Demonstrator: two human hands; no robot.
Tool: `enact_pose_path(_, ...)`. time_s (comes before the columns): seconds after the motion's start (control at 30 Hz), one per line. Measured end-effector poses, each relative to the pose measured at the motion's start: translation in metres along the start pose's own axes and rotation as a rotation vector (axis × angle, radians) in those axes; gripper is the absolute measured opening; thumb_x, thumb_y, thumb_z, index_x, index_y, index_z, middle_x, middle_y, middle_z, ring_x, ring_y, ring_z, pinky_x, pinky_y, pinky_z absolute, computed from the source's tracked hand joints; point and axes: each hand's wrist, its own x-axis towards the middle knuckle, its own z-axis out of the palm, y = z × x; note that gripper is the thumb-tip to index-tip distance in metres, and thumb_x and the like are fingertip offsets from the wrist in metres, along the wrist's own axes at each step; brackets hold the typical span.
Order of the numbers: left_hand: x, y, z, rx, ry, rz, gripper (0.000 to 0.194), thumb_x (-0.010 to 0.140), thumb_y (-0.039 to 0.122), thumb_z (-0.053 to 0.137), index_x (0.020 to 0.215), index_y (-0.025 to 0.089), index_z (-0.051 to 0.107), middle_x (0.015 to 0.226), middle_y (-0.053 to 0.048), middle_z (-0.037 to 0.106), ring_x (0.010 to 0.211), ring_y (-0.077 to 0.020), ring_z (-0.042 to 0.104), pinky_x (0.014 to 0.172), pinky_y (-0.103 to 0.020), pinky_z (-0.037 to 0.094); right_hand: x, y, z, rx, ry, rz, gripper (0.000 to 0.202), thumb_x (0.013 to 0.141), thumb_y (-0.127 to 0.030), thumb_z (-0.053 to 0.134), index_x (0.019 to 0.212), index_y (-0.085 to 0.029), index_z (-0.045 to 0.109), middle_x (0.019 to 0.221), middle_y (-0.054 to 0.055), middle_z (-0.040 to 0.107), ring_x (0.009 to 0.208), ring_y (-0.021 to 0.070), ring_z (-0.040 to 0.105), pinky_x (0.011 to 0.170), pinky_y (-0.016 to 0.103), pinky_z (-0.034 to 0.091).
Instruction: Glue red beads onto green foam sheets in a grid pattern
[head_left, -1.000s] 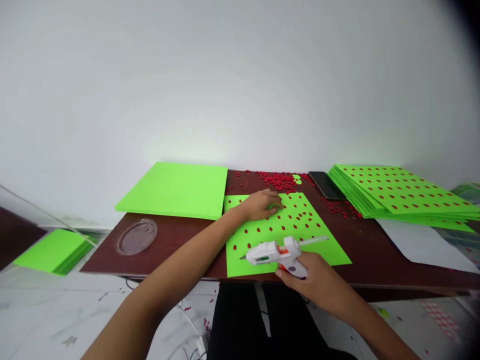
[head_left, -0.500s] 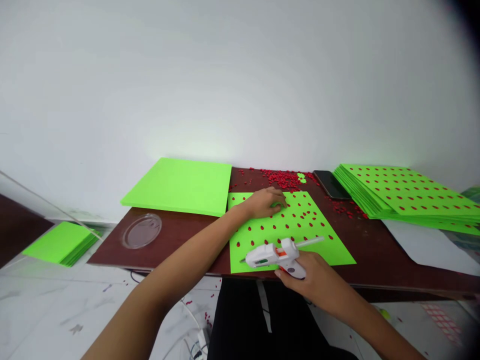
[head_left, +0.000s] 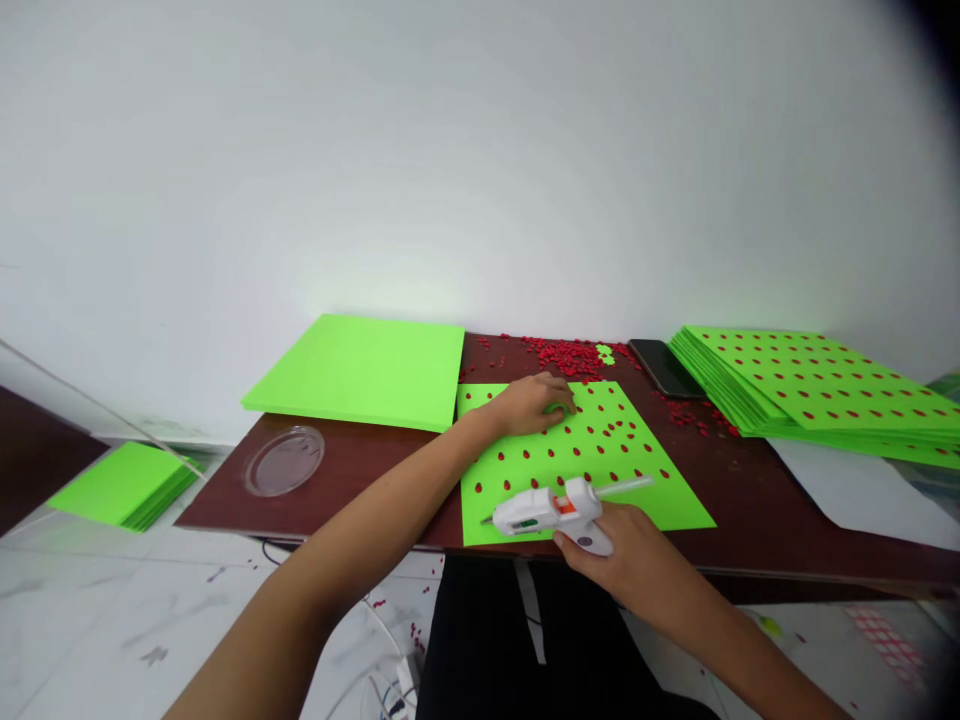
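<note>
My right hand (head_left: 630, 555) is wrapped round the grip of a white hot glue gun (head_left: 536, 510). A clear glue stick (head_left: 626, 485) juts from its back end, and the nozzle points left over the near left corner of a bright green sheet (head_left: 487, 525). Rows of small red drop-shaped pieces (head_left: 551, 453) dot this sheet. My left hand (head_left: 536, 402) rests on the sheet's far half, fingers curled in with the thumb close to them. Whatever sits between those fingertips is too small to make out. My left forearm hides part of the sheet's left edge.
Loose red pieces (head_left: 566, 357) lie behind the sheet, beside small green scraps (head_left: 604, 354). A phone (head_left: 664, 367) and a stack of dotted green sheets (head_left: 825, 385) are at right. Plain green sheets (head_left: 367, 370) and a clear round lid (head_left: 285, 462) are at left.
The view has shifted very slightly. Both hands and the glue gun hold almost the same place; the orange bit under the gun's body now shows less beside my right fingers.
</note>
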Motion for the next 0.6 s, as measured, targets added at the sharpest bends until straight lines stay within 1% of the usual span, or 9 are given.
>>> enact_pose_path(0.1, 0.0, 0.0, 0.0, 0.0, 0.004, 0.004, 0.025, 0.093, 0.011, 0.06, 0.112, 0.018, 0.075, 0.118, -0.01, 0.073, 0.112, -0.024, 0.066, 0.103, -0.037, 0.049, -0.001, 0.002, -0.001, -0.006, -0.004, -0.003, 0.016, 0.091, -0.026, 0.062, 0.084, -0.02, 0.075, 0.077, 0.005, 0.076, 0.072, 0.0225, 0.072, 0.068, 0.03, 0.046)
enact_pose_path(0.27, 0.0, 0.0, 0.0, 0.006, 0.004, 0.005, 0.024, 0.093, 0.012, 0.061, 0.111, 0.019, 0.075, 0.118, -0.01, 0.073, 0.112, -0.0244, 0.066, 0.102, -0.038, 0.05, 0.001, 0.003, -0.007, -0.029, -0.043, -0.008, 0.021, 0.093, -0.035, 0.064, 0.086, -0.019, 0.077, 0.083, 0.007, 0.078, 0.078, 0.0254, 0.073, 0.073, 0.033, 0.05)
enact_pose_path(0.47, 0.0, 0.001, -0.001, 0.007, 0.001, 0.0, 0.024, 0.092, 0.01, 0.061, 0.111, 0.019, 0.075, 0.119, -0.009, 0.073, 0.112, -0.0237, 0.066, 0.104, -0.037, 0.049, 0.004, 0.006, -0.008, -0.073, -0.043, 0.017, 0.022, 0.091, -0.034, 0.064, 0.079, -0.018, 0.075, 0.078, 0.008, 0.077, 0.074, 0.0259, 0.072, 0.07, 0.033, 0.048)
enact_pose_path(0.6, 0.0, 0.0, 0.0, 0.009, -0.002, -0.003, 0.025, 0.093, 0.011, 0.061, 0.112, 0.019, 0.075, 0.121, -0.009, 0.072, 0.114, -0.0237, 0.065, 0.105, -0.036, 0.048, -0.006, 0.011, -0.006, -0.052, -0.032, 0.02, 0.023, 0.091, -0.039, 0.065, 0.091, -0.02, 0.079, 0.083, 0.007, 0.078, 0.078, 0.0274, 0.073, 0.073, 0.035, 0.05)
